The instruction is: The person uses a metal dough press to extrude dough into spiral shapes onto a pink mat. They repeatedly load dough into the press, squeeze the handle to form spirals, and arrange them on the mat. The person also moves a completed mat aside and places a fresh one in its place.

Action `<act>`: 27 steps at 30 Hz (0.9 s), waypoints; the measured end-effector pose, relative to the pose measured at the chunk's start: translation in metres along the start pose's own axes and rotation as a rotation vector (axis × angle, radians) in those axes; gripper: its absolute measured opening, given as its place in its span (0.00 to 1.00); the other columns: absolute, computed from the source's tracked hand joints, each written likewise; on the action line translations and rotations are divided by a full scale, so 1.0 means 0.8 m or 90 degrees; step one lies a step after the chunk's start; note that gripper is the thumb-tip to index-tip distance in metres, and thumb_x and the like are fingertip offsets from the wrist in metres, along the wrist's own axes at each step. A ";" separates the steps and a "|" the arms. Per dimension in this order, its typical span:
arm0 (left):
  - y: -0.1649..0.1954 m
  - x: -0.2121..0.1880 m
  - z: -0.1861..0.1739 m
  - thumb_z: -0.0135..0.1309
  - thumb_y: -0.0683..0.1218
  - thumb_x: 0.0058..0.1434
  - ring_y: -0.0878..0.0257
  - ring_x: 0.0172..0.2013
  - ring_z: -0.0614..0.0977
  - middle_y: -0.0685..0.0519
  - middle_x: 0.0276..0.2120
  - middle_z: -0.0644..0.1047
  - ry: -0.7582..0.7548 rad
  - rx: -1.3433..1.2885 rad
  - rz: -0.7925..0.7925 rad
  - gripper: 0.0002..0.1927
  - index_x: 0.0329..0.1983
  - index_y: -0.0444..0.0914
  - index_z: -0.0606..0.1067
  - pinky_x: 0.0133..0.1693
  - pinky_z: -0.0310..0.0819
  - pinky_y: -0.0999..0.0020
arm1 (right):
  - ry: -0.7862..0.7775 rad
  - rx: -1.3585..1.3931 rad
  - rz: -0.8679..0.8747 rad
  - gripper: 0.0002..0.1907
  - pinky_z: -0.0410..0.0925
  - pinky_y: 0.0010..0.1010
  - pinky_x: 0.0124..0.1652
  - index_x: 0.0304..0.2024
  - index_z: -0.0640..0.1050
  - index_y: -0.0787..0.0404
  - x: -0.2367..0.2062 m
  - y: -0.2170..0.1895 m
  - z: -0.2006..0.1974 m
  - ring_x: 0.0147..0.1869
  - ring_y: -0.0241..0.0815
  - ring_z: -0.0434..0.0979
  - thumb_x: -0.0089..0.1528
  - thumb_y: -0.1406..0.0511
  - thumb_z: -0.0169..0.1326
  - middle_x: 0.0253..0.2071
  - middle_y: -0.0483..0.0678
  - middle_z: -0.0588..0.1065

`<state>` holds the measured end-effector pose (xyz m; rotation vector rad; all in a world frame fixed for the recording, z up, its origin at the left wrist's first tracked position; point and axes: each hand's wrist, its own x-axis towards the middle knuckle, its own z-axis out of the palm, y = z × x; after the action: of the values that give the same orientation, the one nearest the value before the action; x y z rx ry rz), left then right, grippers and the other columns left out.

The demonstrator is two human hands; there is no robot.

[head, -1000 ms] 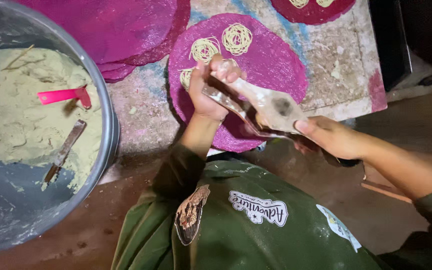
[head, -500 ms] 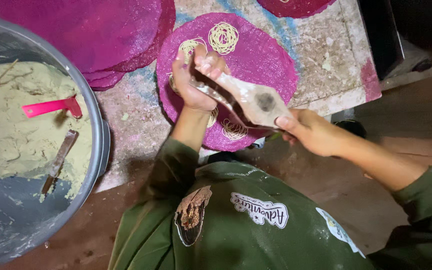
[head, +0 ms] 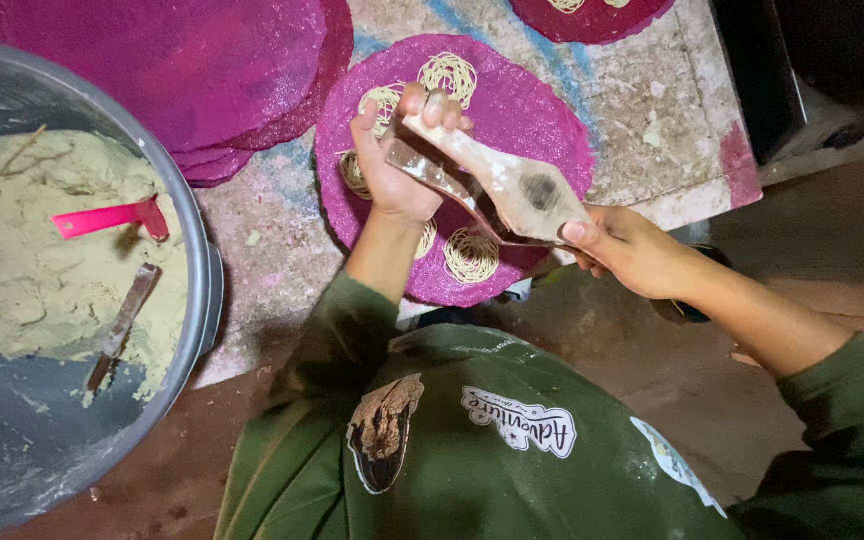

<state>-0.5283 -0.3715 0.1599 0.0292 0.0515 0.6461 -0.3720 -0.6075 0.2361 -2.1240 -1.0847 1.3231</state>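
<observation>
We see the left hand (head: 392, 165) wrapped around one end of a wooden noodle press (head: 497, 185), its fingers (head: 430, 105) curled together over the top of the handle and clamped on it. The right hand (head: 627, 245) grips the opposite end, thumb pressed flat on the upper face and the other fingers folded beneath, also clamped tight. Between the two sets of fingers the press widens into a paddle-like body, pale and dusted with dried flour, with a dark round spot in its middle; a second, shinier bar lies just under the top one, held in the left fingers. Directly below the fingers lies a round magenta woven mat (head: 542, 120), its mesh surface glittering slightly, and on it sit small coiled nests of thin pale noodle strands (head: 472, 255), one just beneath the press, another (head: 449, 75) just beyond the left fingertips. Beyond and to the left of the left fingers a stack of similar magenta mats (head: 202, 70) rests on a rough, flour-streaked board (head: 642, 110). Well away to the left of the left fingers stands a large grey metal basin (head: 207, 290) holding lumpy beige dough (head: 12, 260), with a pink plastic scraper (head: 112, 216) and a dark-handled tool (head: 122, 325) lying in it.
</observation>
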 end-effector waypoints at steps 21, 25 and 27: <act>0.017 -0.138 -0.039 0.41 0.47 0.68 0.64 0.16 0.72 0.52 0.56 0.80 -0.106 1.516 -0.258 0.35 0.78 0.50 0.47 0.20 0.71 0.69 | 0.011 0.142 -0.173 0.26 0.66 0.27 0.35 0.39 0.72 0.59 0.005 0.055 -0.009 0.33 0.33 0.68 0.70 0.45 0.39 0.31 0.41 0.70; 0.023 -0.099 -0.016 0.48 0.52 0.77 0.58 0.42 0.85 0.41 0.56 0.77 -0.203 1.074 0.184 0.23 0.71 0.41 0.63 0.47 0.82 0.62 | -0.064 0.135 -0.160 0.32 0.68 0.28 0.34 0.38 0.75 0.60 0.005 0.048 -0.009 0.33 0.35 0.71 0.68 0.41 0.36 0.30 0.43 0.72; 0.021 -0.047 -0.009 0.41 0.67 0.68 0.64 0.53 0.82 0.55 0.50 0.81 -0.072 0.343 -0.096 0.30 0.60 0.42 0.71 0.62 0.72 0.58 | -0.150 0.117 -0.115 0.36 0.67 0.28 0.34 0.35 0.78 0.61 0.010 0.039 -0.012 0.32 0.35 0.72 0.69 0.40 0.33 0.26 0.44 0.74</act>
<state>-0.5688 -0.3806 0.1548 0.5767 0.1169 0.4635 -0.3491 -0.6196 0.2149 -1.7277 -1.1659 1.5469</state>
